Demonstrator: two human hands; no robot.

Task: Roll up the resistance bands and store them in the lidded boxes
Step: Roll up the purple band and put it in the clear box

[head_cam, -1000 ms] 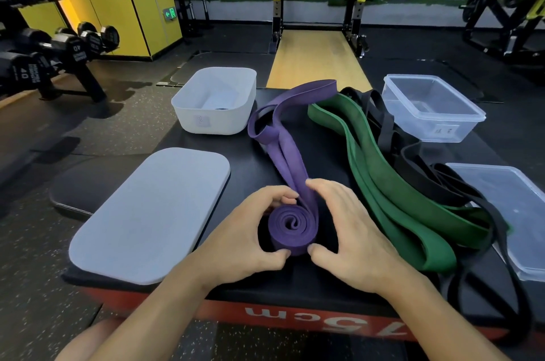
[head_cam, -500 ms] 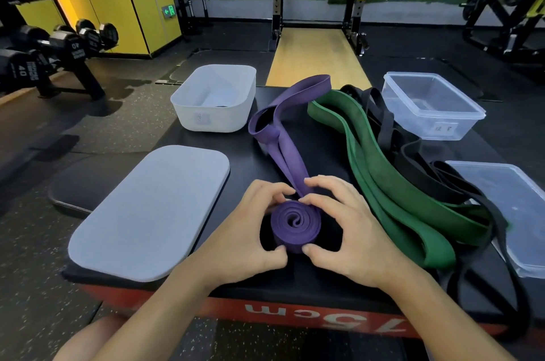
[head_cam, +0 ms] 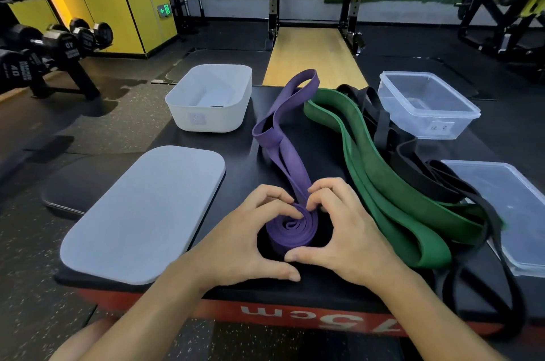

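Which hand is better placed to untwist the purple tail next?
Likely left: left hand and right hand both grip the roll, but the twist lies ahead, nearer the left hand.

My left hand [head_cam: 244,244] and right hand [head_cam: 349,239] curl fingers and thumbs round the purple band [head_cam: 295,229], forearms angling inward.

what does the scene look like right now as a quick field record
left hand: grips purple band roll
right hand: grips same roll
purple band: partly rolled, tail unrolled
green band: unrolled, right of purple
black bands: unrolled, beyond green
white box: open, white lid lying nearer
clear box: open, clear lid lying nearer
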